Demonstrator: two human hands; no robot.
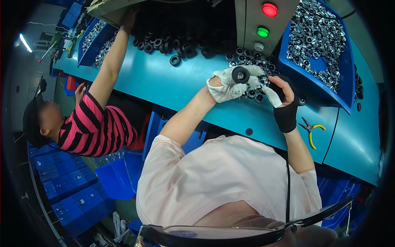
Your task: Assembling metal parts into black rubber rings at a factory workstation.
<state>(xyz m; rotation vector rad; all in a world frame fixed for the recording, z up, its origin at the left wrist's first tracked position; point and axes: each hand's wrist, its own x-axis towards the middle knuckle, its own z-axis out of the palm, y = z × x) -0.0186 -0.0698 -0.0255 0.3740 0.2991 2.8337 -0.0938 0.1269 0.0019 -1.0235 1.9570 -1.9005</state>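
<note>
My left hand [225, 85], in a white glove with the fingers curled, grips a thick black ring [240, 75] above the table. Just right of it is my right hand [284, 96], in a black fingerless glove with white wrapping on a digit. Its fingers are bent toward a heap of small silver round parts [258, 98]; whatever lies between the fingertips is too small to make out. Part of that heap is hidden under my left hand. More black rings [175, 61] lie loose at the back of the table, left of my hands.
A blue bin [345, 96] of silver parts stands at right, beside a grey box with a red light [270, 9] and green light [263, 31]. Yellow-handled pliers [311, 132] and a black disc [249, 131] lie near the front edge. At left, a co-worker [96, 127] reaches across the table.
</note>
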